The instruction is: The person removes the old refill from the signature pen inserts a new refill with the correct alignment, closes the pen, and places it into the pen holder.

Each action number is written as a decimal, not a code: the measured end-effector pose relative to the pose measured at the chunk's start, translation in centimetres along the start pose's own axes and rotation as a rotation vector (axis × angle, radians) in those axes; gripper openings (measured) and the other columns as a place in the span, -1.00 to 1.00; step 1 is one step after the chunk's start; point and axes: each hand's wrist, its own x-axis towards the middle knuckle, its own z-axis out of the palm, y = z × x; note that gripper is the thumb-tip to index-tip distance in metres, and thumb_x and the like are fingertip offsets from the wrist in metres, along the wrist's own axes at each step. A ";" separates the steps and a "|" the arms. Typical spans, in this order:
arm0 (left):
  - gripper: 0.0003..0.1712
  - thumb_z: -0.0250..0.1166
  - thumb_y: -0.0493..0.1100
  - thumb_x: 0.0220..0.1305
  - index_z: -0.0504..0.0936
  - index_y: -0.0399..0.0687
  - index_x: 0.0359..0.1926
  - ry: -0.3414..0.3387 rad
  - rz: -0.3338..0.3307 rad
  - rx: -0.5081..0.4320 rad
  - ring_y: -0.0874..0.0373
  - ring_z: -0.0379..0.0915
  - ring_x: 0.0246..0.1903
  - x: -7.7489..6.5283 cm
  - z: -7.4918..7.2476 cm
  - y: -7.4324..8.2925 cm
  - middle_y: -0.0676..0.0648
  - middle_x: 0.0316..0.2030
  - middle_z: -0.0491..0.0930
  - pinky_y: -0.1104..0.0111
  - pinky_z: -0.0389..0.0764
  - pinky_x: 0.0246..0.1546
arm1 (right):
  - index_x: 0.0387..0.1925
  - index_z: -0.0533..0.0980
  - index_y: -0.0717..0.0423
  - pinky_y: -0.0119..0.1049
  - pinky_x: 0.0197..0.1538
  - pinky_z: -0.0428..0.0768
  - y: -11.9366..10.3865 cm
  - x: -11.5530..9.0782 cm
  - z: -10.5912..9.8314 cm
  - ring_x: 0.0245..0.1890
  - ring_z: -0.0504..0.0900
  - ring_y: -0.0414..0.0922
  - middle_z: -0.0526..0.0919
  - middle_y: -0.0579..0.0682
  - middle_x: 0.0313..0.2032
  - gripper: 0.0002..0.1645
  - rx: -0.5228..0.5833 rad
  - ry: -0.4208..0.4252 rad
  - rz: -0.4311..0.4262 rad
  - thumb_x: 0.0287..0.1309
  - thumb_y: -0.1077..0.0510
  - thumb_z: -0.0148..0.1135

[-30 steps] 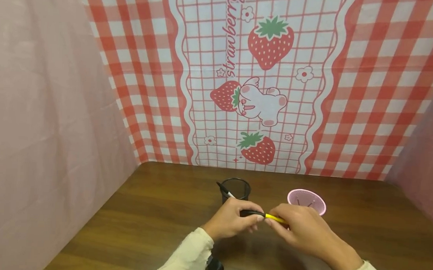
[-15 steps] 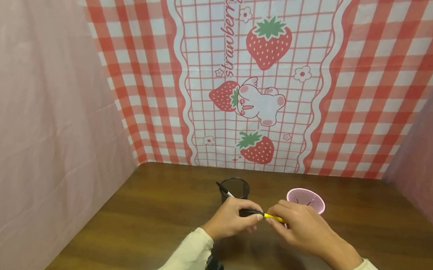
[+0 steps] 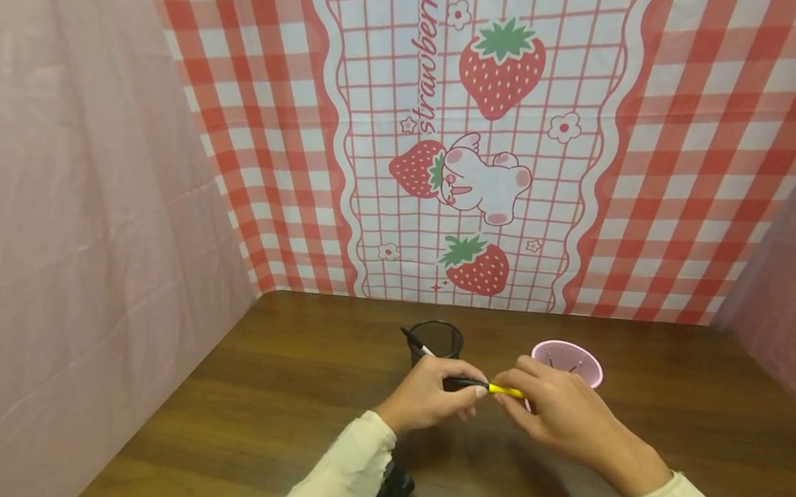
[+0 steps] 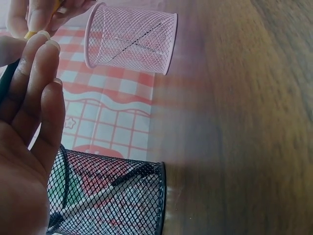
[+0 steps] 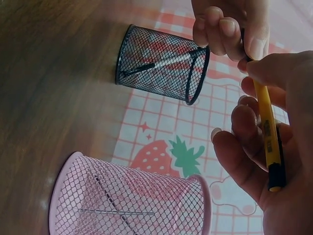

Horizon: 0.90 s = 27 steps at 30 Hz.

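Observation:
Both hands meet over the table on one yellow-and-black pen (image 3: pixel 508 392). My left hand (image 3: pixel 428 394) pinches its black part between thumb and fingers. My right hand (image 3: pixel 564 415) holds the yellow barrel (image 5: pixel 264 112), which has a black tip at its rear end in the right wrist view. The fingertips of the two hands are close together at the yellow-black join. Just behind the left hand stands a black mesh pen cup (image 5: pixel 168 44) with a white-and-black pen (image 3: pixel 415 340) leaning in it. A pink mesh cup (image 3: pixel 600 372), behind the right hand, holds two thin dark sticks (image 4: pixel 137 41).
The brown wooden table (image 3: pixel 244 420) extends around both hands. Behind it hangs a red-and-white checked strawberry cloth (image 3: pixel 681 179). A pale pink curtain (image 3: pixel 105 228) borders the left side, and another pink curtain (image 3: pixel 782 310) the right.
Hardly anything differs. The fingertips of the two hands sit slightly farther apart along the pen. The head view has shifted a little.

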 end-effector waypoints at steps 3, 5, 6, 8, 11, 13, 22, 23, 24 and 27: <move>-0.87 0.31 -0.29 0.37 0.69 -0.26 -0.12 0.002 -0.016 -0.016 0.27 0.65 -0.56 0.1 0.0 0.0 -0.07 -0.43 0.69 0.25 0.73 -0.51 | -0.21 0.67 -0.11 -0.60 -0.54 0.34 0.0 0.0 -0.2 -0.56 0.31 -0.49 0.46 -0.35 -0.35 -0.70 -0.011 0.010 -0.001 -0.07 0.19 0.47; -0.86 0.31 -0.29 0.37 0.69 -0.26 -0.11 0.000 -0.030 -0.025 0.23 0.66 -0.55 0.1 -0.1 0.1 -0.11 -0.40 0.70 0.24 0.73 -0.49 | -0.21 0.67 -0.11 -0.61 -0.55 0.33 0.0 0.1 -0.3 -0.57 0.29 -0.50 0.46 -0.35 -0.35 -0.69 -0.014 0.014 -0.002 -0.07 0.20 0.44; -0.86 0.31 -0.29 0.37 0.69 -0.26 -0.11 0.000 -0.036 -0.028 0.19 0.66 -0.54 0.1 -0.1 0.1 -0.15 -0.39 0.70 0.24 0.73 -0.48 | -0.21 0.67 -0.11 -0.61 -0.56 0.32 -0.1 0.1 -0.4 -0.57 0.29 -0.50 0.46 -0.34 -0.35 -0.69 -0.014 0.015 -0.005 -0.08 0.20 0.43; -0.86 0.31 -0.31 0.36 0.69 -0.26 -0.10 0.004 -0.052 -0.036 0.07 0.68 -0.53 0.0 -0.1 0.1 -0.18 -0.38 0.70 0.23 0.73 -0.48 | -0.21 0.67 -0.11 -0.61 -0.57 0.32 -0.1 0.2 -0.5 -0.57 0.28 -0.50 0.47 -0.33 -0.34 -0.68 -0.016 0.014 -0.006 -0.09 0.21 0.43; -0.86 0.31 -0.33 0.36 0.68 -0.24 -0.10 0.014 -0.055 -0.043 -0.10 0.67 -0.52 0.0 0.0 0.2 -0.21 -0.40 0.69 0.22 0.73 -0.48 | -0.21 0.68 -0.11 -0.60 -0.56 0.34 -0.1 0.1 -0.6 -0.57 0.28 -0.50 0.48 -0.33 -0.34 -0.69 -0.026 0.008 -0.002 -0.09 0.20 0.45; -0.86 0.30 -0.34 0.36 0.68 -0.25 -0.10 0.017 -0.058 -0.056 -0.12 0.67 -0.52 0.0 0.1 0.1 -0.21 -0.42 0.68 0.22 0.73 -0.49 | -0.22 0.68 -0.12 -0.59 -0.56 0.35 -0.1 0.1 -0.6 -0.57 0.29 -0.50 0.48 -0.33 -0.34 -0.69 -0.035 0.008 -0.002 -0.10 0.20 0.46; -0.85 0.28 -0.34 0.35 0.66 -0.32 -0.10 0.018 -0.057 -0.048 0.21 0.64 -0.54 -0.2 -0.1 0.1 -0.23 -0.45 0.67 0.24 0.73 -0.48 | -0.24 0.68 -0.14 -0.52 -0.57 0.39 -0.1 0.2 -0.8 -0.56 0.31 -0.48 0.46 -0.33 -0.36 -0.72 -0.081 0.002 -0.002 -0.09 0.16 0.45; -0.85 0.28 -0.34 0.35 0.66 -0.32 -0.10 0.019 -0.056 -0.046 0.22 0.64 -0.54 -0.2 -0.2 0.1 -0.23 -0.45 0.67 0.24 0.73 -0.48 | -0.24 0.68 -0.14 -0.51 -0.57 0.39 -0.1 0.2 -0.9 -0.56 0.31 -0.48 0.46 -0.33 -0.36 -0.72 -0.083 -0.001 0.000 -0.09 0.16 0.46; -0.86 0.28 -0.34 0.35 0.66 -0.32 -0.11 0.019 -0.056 -0.044 0.23 0.63 -0.54 -0.2 -0.2 0.2 -0.24 -0.45 0.67 0.24 0.73 -0.47 | -0.24 0.68 -0.14 -0.51 -0.57 0.39 -0.1 0.2 -0.9 -0.56 0.30 -0.48 0.46 -0.33 -0.36 -0.71 -0.086 -0.005 0.000 -0.10 0.16 0.46; -0.86 0.27 -0.34 0.35 0.66 -0.33 -0.12 0.021 -0.053 -0.044 0.23 0.63 -0.55 -0.1 -0.3 0.2 -0.24 -0.47 0.67 0.22 0.73 -0.48 | -0.24 0.68 -0.12 -0.51 -0.56 0.41 -0.1 0.2 -1.0 -0.56 0.31 -0.47 0.47 -0.33 -0.36 -0.70 -0.090 -0.013 0.000 -0.12 0.17 0.47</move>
